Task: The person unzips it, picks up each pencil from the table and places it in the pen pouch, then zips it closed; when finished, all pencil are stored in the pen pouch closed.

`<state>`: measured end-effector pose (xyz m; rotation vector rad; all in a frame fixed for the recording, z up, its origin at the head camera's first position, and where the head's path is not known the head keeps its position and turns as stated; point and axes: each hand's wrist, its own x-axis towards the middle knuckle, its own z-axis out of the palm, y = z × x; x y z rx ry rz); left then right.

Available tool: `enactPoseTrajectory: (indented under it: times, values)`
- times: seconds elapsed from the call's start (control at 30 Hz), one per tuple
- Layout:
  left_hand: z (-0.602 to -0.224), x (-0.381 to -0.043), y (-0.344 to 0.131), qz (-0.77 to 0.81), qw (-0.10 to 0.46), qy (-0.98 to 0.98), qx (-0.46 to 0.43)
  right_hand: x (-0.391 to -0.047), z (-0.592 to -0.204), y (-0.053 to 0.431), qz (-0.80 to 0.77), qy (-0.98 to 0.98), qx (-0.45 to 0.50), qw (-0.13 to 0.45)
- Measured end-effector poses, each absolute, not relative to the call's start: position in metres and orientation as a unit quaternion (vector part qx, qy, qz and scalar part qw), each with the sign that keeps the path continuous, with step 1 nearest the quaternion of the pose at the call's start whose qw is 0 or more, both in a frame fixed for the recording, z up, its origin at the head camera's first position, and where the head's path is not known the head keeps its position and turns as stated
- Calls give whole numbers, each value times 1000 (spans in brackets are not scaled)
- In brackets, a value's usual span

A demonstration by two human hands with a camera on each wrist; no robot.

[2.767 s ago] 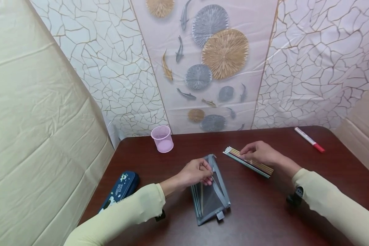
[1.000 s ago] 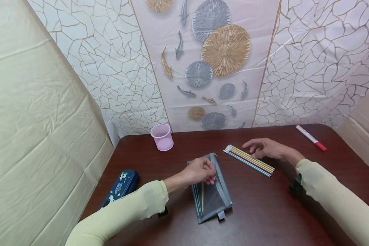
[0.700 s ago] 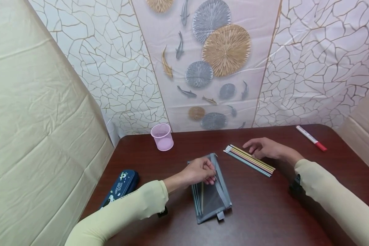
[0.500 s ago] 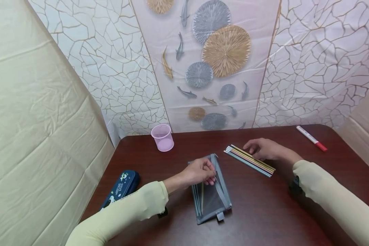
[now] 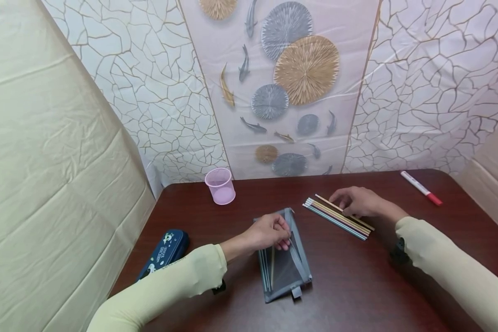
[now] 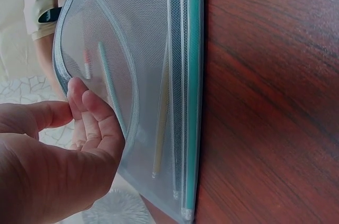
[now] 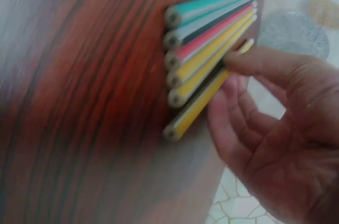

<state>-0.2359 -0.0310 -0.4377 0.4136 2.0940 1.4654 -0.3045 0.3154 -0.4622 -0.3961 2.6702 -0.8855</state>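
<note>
With thumb and fingers, my left hand pinches the opening edge of a grey mesh zipper pouch. The pouch lies on the table, its mouth lifted; inside, the left wrist view shows a green pencil and a yellowish pencil through the mesh. Over to the right, my right hand holds a yellow pencil between thumb and fingers, set slightly apart from the row. Beside it lie several unsharpened pencils in yellow, red, black and green, side by side with white ends away from me.
A pink mesh cup stands at the back left. The dark blue pencil case sits at the left edge, partly behind my left sleeve. A white marker with a red cap lies back right on the brown table.
My right hand has drawn one yellow pencil off the far side of the row, so a gap now shows. The left hand stays at the pouch's edge.
</note>
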Motion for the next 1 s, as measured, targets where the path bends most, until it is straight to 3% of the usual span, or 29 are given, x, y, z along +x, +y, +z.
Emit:
enactPoseTrajectory:
  times: [0.37, 0.7, 1.0]
  values:
    - [-442, -233, -33, 538, 274, 783, 148, -281, -449, 285, -338, 933, -90, 92]
    - [-440, -234, -34, 542, 271, 783, 144, -238, -442, 234, -557, 798, -57, 222]
    - [-434, -236, -34, 539, 265, 786, 144, -208, -452, 197, -597, 767, -13, 235]
